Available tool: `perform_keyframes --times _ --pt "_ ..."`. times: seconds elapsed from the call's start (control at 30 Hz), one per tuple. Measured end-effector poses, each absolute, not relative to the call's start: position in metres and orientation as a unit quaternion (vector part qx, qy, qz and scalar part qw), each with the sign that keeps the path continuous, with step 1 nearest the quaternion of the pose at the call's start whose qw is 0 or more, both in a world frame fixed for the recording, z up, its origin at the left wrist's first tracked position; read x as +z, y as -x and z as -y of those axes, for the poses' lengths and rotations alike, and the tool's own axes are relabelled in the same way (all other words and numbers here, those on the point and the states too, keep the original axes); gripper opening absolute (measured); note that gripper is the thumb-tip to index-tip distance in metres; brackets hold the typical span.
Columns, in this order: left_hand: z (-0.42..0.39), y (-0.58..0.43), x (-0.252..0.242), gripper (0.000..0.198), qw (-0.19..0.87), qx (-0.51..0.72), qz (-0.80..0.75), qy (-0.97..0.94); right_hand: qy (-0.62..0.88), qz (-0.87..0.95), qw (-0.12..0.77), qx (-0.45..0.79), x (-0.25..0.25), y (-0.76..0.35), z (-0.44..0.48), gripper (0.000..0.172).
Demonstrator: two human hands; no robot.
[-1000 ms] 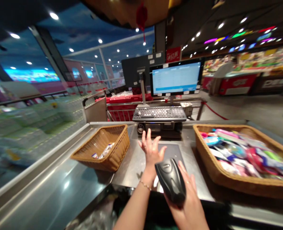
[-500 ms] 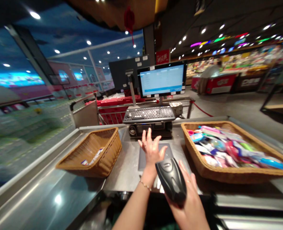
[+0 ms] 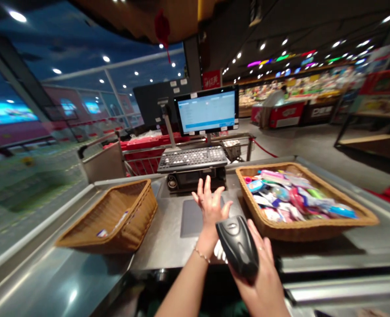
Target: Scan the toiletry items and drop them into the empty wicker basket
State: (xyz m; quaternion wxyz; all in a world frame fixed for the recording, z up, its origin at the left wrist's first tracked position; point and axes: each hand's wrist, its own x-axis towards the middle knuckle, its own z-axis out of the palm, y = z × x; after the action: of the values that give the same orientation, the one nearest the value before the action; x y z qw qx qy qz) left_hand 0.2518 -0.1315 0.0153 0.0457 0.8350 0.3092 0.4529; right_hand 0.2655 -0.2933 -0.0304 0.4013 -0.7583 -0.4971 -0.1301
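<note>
A black handheld barcode scanner (image 3: 237, 246) is gripped in my right hand (image 3: 264, 277), low in the centre of the head view. To its left, my left hand (image 3: 211, 204) reaches forward with fingers spread and nothing in it, over the metal counter near a grey pad (image 3: 191, 218). On the right stands a wicker basket (image 3: 310, 226) heaped with colourful packaged goods (image 3: 290, 196). The wicker basket (image 3: 142, 222) on the left holds a small white-and-blue item (image 3: 103, 233). Something white (image 3: 219, 252) shows beside the scanner, partly hidden.
Beyond my hands, a keyboard (image 3: 193, 158) rests on a dark stand, with a lit monitor (image 3: 207, 110) above it. Behind them is a metal cart (image 3: 142, 162) with red contents. A person (image 3: 272, 105) stands far off beside a red display counter (image 3: 284, 116).
The view has turned right, so the baskets, keyboard and monitor appear shifted left. Both hands keep nearly the same pose, and the scanner is still held.
</note>
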Motion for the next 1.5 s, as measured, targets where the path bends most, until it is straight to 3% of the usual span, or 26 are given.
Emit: perform_keyframes --times 0.47,0.83,1.0,1.5 --pt "0.153 -0.28 0.015 0.036 0.047 0.448 -0.27 -0.851 0.766 0.419 0.466 -0.142 -0.036 -0.272 0.302 0.055" --pt "0.169 -0.309 0.01 0.037 0.071 0.435 -0.226 -0.869 0.785 0.416 0.445 -0.113 -0.033 -0.293 0.321 0.069" --pt "0.175 -0.321 0.008 0.035 0.067 0.424 -0.219 -0.876 0.785 0.37 0.481 -0.125 -0.031 -0.295 0.321 0.062" --pt "0.211 -0.365 0.026 0.036 0.101 0.406 -0.157 -0.895 0.805 0.312 0.488 -0.124 -0.03 -0.314 0.337 0.065"
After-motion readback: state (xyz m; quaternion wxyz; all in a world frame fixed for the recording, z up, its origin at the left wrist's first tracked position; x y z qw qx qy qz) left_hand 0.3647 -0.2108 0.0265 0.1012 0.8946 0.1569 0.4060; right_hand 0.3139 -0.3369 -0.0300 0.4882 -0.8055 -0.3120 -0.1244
